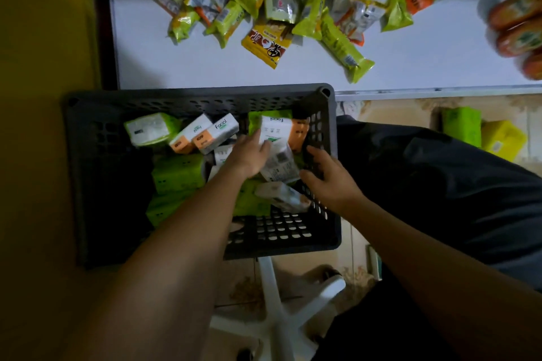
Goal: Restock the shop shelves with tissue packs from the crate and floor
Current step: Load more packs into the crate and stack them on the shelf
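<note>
Reaching into the grey crate [187,102], both hands work at one white-and-orange tissue pack [278,132] tilted against the right wall. Here the left hand [249,155] curls over the pack's near face, gripping it; the right hand [328,179] sits just beside it, fingers loosely curled, apparently holding nothing. Green packs [176,173] lie lower down. For a clean lift, the right hand should support the underside and clear the rim before moving to the white shelf [176,67], where snack packets [264,9] lie; floor packs [462,126] wait
</note>
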